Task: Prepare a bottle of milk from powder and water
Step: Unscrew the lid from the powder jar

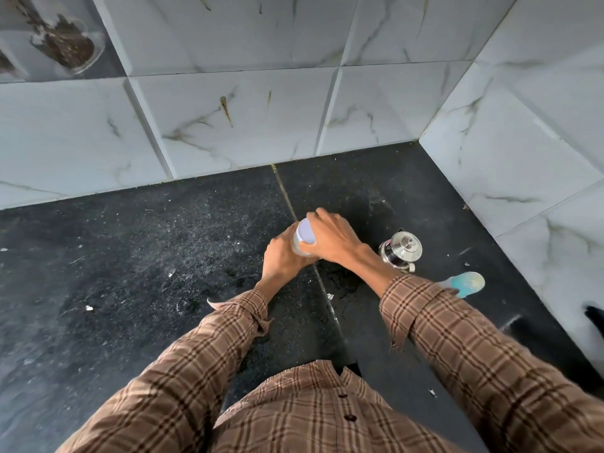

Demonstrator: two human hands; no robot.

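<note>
A small container with a pale lavender lid (306, 233) stands on the black counter (163, 256), its clear body mostly hidden by my hands. My left hand (283, 256) wraps round its side from the left. My right hand (333, 238) grips the lid from above and the right, fingers curled over its rim. Whether it is the bottle or a powder jar I cannot tell. A shiny steel kettle (401, 250) with a knobbed lid sits just right of my right wrist. A turquoise and yellow item (465, 282) lies behind my right sleeve.
White marble-look tiled walls meet in a corner at the back right. White crumbs and wet patches dot the counter. A glass jar of dark bits (67, 44) sits in a recess at top left. A dark object (596, 318) shows at the right edge.
</note>
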